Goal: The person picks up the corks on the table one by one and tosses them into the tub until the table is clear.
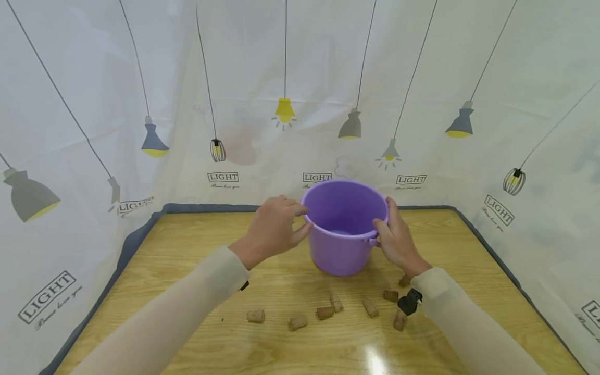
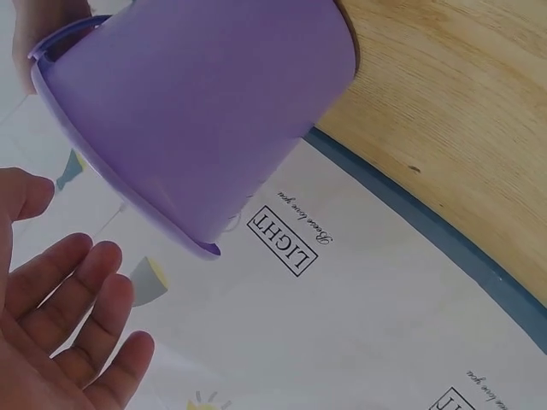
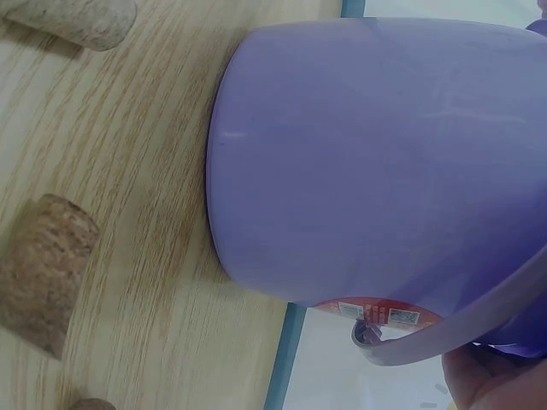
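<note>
A purple bucket [image 1: 339, 255] stands upright on the wooden table, its mouth facing up and the inside bare where it shows. My right hand [image 1: 396, 237] grips the rim on the right, thumb over the edge. At the left rim is my left hand [image 1: 278, 224], fingertips right beside the edge; the left wrist view shows its fingers [image 2: 107, 299] loosely bent and apart from the bucket. The bucket's purple handle [image 3: 461, 333] hangs along the side near my right hand, by a red label [image 3: 385, 313].
Several corks lie scattered on the table [image 1: 187, 291] in front of the bucket, among them a pale cork [image 1: 255, 315] at left and a darker cork [image 1: 390, 296] under my right wrist. A white cloth [image 1: 262, 73] printed with lamps hangs behind and at both sides.
</note>
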Demonstrator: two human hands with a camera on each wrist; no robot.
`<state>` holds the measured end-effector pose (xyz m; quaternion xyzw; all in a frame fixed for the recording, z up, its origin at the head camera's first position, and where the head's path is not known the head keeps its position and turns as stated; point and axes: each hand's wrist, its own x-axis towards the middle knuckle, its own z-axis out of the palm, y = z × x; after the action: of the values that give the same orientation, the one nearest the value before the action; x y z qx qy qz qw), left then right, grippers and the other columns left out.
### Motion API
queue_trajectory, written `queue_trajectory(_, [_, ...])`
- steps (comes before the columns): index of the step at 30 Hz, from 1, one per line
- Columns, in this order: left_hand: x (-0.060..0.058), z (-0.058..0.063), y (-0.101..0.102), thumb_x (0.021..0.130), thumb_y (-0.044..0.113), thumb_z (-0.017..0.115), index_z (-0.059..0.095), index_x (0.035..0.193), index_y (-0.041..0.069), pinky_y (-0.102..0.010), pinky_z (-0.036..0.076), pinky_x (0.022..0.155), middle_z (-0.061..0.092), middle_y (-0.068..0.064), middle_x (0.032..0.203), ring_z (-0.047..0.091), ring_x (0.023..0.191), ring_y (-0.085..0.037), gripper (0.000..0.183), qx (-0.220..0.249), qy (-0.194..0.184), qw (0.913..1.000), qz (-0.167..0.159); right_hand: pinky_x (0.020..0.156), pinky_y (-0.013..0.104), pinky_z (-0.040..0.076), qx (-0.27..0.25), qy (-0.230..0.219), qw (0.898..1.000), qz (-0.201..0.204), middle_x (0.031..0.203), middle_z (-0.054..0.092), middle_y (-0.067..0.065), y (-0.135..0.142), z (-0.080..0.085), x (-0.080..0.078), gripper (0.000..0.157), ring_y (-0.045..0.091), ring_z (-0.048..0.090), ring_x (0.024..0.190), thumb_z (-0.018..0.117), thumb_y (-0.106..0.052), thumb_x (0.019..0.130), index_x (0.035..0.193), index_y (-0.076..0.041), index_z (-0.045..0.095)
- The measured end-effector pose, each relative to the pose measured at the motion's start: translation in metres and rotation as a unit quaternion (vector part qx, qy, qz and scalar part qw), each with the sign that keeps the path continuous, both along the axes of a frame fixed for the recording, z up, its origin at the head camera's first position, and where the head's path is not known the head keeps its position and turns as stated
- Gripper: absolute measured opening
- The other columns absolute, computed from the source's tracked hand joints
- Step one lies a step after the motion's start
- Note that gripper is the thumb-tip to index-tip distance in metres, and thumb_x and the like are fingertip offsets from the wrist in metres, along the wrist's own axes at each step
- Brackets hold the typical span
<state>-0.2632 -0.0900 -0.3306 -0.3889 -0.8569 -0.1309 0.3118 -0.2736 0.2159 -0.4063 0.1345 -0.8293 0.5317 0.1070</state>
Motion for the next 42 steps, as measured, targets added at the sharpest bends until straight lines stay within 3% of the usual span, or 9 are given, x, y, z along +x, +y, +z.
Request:
queue_trajectory(17, [0.009, -0.014, -0.029, 0.088, 0.028, 0.079, 0.079, 0.097, 0.009, -0.041, 0.057, 0.077, 0.077, -0.003, 0.089, 0.068, 0.081, -0.022, 0.021, -0.029, -0.030, 0.9986, 0.032, 0.072, 0.030, 0.062, 0.013, -0.001, 1.000, -0.010, 0.160, 0.031, 0.028, -0.001, -0.002, -0.002, 0.070, 0.042, 0.059, 0.119, 0.040, -0.020, 0.107, 0.166, -0.014, 0.003])
queue_trajectory(25, [0.011, -0.019, -0.035, 0.088, 0.030, 0.080, 0.080, 0.096, 0.008, -0.039, 0.056, 0.071, 0.077, -0.003, 0.089, 0.067, 0.078, -0.022, 0.023, -0.043, -0.041, 0.9973, 0.044, 0.071, 0.030, 0.062, 0.013, 0.004, 1.000, -0.007, 0.157, 0.035, 0.029, -0.001, -0.001, -0.001, 0.068, 0.039, 0.063, 0.112, 0.039, -0.023, 0.107, 0.166, -0.016, 0.005])
queue_trajectory(32, [0.017, -0.024, -0.040, 0.087, 0.029, 0.080, 0.080, 0.093, 0.008, -0.039, 0.058, 0.070, 0.077, -0.003, 0.086, 0.068, 0.075, -0.020, 0.022, -0.058, -0.052, 0.9961, 0.040, 0.071, 0.030, 0.062, 0.010, 0.002, 1.000, -0.005, 0.158, 0.034, 0.029, 0.000, -0.002, -0.001, 0.069, 0.040, 0.061, 0.115, 0.039, -0.020, 0.107, 0.166, -0.015, 0.004])
queue_trajectory(42, [0.023, -0.033, -0.049, 0.086, 0.030, 0.081, 0.080, 0.094, 0.008, -0.039, 0.059, 0.074, 0.077, -0.004, 0.085, 0.069, 0.075, -0.019, 0.023, -0.089, -0.078, 0.9922, 0.040, 0.070, 0.031, 0.062, 0.009, 0.005, 1.000, -0.004, 0.157, 0.035, 0.029, 0.001, -0.001, -0.001, 0.069, 0.038, 0.065, 0.106, 0.039, -0.022, 0.107, 0.166, -0.015, 0.004])
